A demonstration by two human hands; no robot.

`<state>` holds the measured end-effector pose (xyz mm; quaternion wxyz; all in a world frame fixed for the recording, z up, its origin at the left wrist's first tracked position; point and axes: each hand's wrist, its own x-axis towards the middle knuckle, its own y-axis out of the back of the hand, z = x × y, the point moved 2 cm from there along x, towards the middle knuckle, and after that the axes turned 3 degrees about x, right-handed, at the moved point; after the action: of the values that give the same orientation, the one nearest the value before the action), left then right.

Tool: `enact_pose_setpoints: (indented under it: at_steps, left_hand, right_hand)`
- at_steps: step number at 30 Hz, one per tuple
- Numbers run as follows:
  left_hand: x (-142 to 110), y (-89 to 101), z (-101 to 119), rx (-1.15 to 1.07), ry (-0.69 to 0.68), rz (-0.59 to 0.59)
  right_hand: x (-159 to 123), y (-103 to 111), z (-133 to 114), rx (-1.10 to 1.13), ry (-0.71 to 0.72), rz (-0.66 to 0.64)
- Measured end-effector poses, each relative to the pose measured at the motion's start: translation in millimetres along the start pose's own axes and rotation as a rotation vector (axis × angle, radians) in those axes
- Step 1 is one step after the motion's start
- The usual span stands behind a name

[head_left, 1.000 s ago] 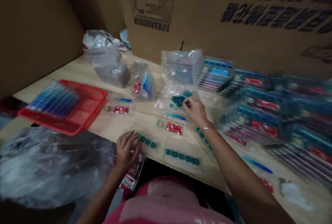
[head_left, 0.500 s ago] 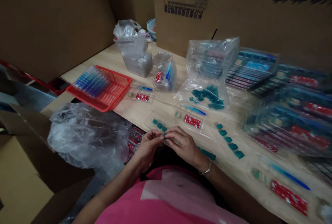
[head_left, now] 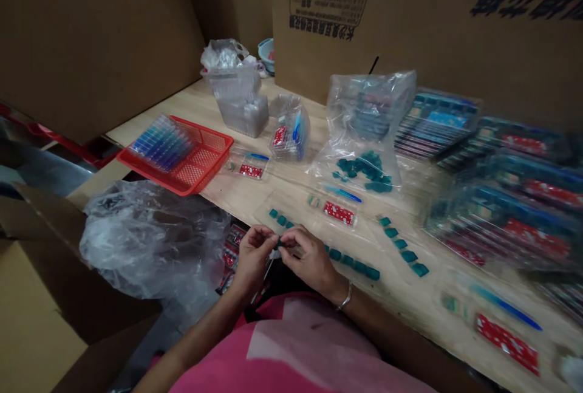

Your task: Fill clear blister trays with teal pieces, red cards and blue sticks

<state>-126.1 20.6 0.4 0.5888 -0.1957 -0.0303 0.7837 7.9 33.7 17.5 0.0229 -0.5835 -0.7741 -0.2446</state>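
Observation:
Both my hands meet over the table's front edge, fingertips pinched together. My left hand (head_left: 255, 252) and my right hand (head_left: 312, 259) hold a small dark teal piece (head_left: 279, 243) between them; its exact kind is too small to make out. Just beyond my fingers runs a row of teal square pieces (head_left: 281, 220), partly covered by my hand. Another teal row (head_left: 347, 260) lies beside my right hand, and a slanting one (head_left: 401, 244) sits farther right. Loose teal pieces (head_left: 367, 168) are heaped at the mouth of a clear plastic bag (head_left: 371, 101).
A red basket (head_left: 214, 145) holding blue-tinted clear packs stands left. Clear trays (head_left: 243, 115) are stacked behind it. Clear packs with red dotted cards (head_left: 338, 212) and blue pens lie about. Stacks of filled packs (head_left: 514, 223) fill the right. Cardboard boxes (head_left: 410, 34) wall the back.
My right hand has left the heap of teal pieces and come to my left hand at the front edge. The two hands then shift slightly left with the small teal piece.

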Motion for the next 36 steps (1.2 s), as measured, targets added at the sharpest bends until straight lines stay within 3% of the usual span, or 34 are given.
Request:
enact_pose_setpoints:
  at_steps: [2,5,9,11,14,19,26,31,36]
  left_hand:
    - [8,8.4,5,0.074,-0.037,-0.007]
    - [30,24.2,16,0.396,-0.246,0.015]
    - [60,40.5,14,0.831,-0.531,-0.023]
    - [68,44.1,6,0.928,-0.629,-0.062]
    - [68,45.1,-3,1.009,-0.771,-0.063]
    - [65,44.5,-6,1.046,-0.868,-0.048]
    - [66,46.4,-5,1.045,-0.855,-0.057]
    - [67,45.8,-6,1.081,-0.89,-0.062]
    - [71,46.4,-7,1.097,-0.907,-0.022]
  right_hand:
    - [13,-3,2,-0.013,-0.017,-0.008]
    - [46,-7,9,-0.16,-0.018,-0.043]
    - [84,-20,20,-0.496,-0.048,-0.313]
    - [90,-26,23,-0.599,-0.088,-0.404]
    - [89,-31,22,-0.651,-0.126,-0.398]
    - [87,-33,18,-0.682,-0.099,-0.366]
    - [95,-43,25,-0.674,-0.091,-0.397]
    - [79,-32,10,-0.66,0.019,-0.321]
    - [5,26,-4,-0.556,0.192,-0.098]
